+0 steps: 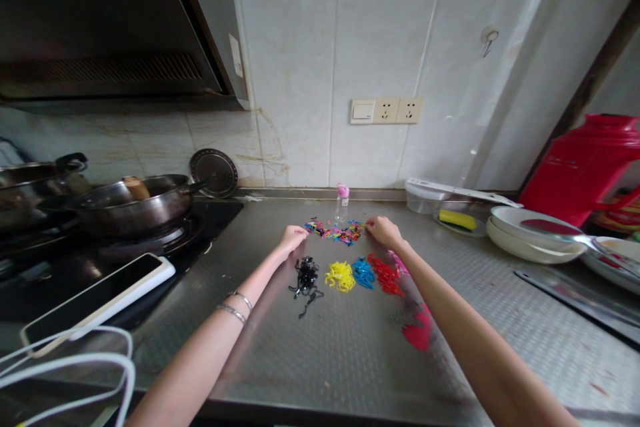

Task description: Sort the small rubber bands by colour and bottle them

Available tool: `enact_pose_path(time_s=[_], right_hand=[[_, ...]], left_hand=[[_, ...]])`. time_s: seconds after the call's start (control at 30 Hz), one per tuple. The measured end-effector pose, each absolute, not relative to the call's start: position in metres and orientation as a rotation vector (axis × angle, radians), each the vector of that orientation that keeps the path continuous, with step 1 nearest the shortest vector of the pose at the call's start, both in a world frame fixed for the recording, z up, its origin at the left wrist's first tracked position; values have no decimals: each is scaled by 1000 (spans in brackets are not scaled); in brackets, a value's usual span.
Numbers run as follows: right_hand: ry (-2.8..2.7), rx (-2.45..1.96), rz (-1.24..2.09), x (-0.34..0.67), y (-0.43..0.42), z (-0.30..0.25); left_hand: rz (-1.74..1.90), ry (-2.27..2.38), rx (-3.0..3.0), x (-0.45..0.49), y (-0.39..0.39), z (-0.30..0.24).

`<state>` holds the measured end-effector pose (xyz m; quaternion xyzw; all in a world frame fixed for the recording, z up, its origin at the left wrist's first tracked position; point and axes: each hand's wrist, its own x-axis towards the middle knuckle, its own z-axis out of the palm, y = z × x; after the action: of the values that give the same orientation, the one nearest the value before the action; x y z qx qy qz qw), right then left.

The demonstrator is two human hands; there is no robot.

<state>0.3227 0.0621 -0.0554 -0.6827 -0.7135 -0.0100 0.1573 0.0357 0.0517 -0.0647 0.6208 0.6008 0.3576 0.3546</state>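
Note:
A mixed heap of small multicoloured rubber bands [340, 235] lies spread on the steel counter. My left hand [293, 239] is at its left end, fingertips pinched at the edge of the heap. At the opposite end, my right hand [384, 230] also has its fingers pinched together by the bands. What either pinch holds is too small to make out. Nearer to me lie sorted piles: black bands [306, 277], yellow bands [340, 276], blue bands [363, 273], red bands [386, 275] and pink bands [399, 263], the pink partly hidden by my right forearm.
A clear bottle with a pink cap [343, 203] stands behind the heap. To the left are a pan [145, 210] on the stove and a phone-like device [100, 300] with white cables. Bowls [530, 240], a knife [575, 300] and a red thermos [575, 170] are on the right.

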Motion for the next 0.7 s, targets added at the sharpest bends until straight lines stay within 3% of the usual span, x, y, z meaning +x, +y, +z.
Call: enact_pose_path(time_s=[0.37, 0.7], right_hand=[[-1973, -2032, -62, 315, 73, -58], [-1941, -1850, -12, 322, 51, -41]], left_hand=[[963, 1615, 1748, 36, 54, -69], [963, 1593, 1761, 36, 56, -70]])
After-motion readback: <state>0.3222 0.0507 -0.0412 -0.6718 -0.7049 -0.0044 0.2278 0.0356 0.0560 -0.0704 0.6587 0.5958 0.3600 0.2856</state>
